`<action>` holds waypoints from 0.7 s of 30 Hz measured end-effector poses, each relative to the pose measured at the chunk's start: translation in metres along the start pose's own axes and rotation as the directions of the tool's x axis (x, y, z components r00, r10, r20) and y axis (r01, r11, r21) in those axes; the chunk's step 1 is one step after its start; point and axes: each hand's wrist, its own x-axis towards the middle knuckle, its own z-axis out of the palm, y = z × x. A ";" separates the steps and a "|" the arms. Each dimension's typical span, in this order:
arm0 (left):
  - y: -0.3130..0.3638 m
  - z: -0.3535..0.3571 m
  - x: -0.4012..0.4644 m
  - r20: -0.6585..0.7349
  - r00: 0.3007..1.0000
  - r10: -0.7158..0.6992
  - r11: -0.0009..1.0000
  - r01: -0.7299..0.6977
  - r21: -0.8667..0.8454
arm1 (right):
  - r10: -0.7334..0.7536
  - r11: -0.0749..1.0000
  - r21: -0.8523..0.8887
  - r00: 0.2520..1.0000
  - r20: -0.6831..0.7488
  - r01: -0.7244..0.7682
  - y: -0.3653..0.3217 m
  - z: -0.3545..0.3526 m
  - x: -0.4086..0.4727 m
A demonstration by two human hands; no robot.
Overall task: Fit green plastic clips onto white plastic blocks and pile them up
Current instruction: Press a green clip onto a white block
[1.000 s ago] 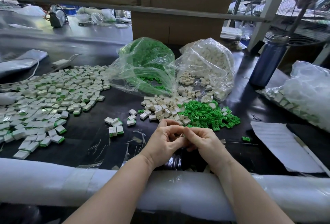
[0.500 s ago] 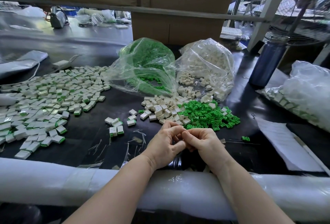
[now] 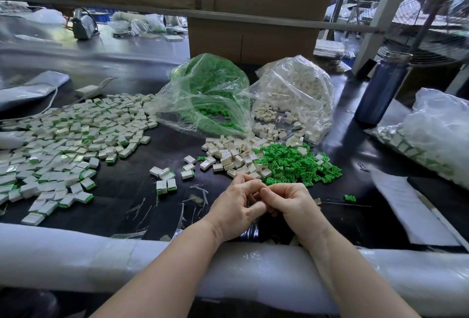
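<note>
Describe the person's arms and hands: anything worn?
Both forearms are bare up to the frame edge, with no sleeves in view. The left hand and right hand wear no gloves, and no rings, watch or bands are visible on the fingers or wrists.

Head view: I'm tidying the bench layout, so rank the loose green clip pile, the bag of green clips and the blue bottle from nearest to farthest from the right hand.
1. Loose green clip pile, just beyond the right hand.
2. Bag of green clips, farther back and to the left.
3. Blue bottle, far back right.
</note>
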 end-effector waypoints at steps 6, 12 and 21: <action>-0.002 0.002 0.001 -0.004 1.000 -0.018 1.000 0.018 -0.001 | 0.008 1.000 -0.011 1.000 -0.002 -0.008 0.000 0.000 0.000; -0.003 0.002 0.001 0.008 1.000 -0.021 1.000 0.021 -0.005 | 0.010 1.000 -0.011 1.000 0.002 -0.010 -0.001 0.000 -0.001; -0.002 0.001 0.001 0.015 1.000 -0.022 1.000 0.022 -0.003 | 0.022 1.000 0.018 1.000 0.005 -0.023 -0.002 0.000 -0.001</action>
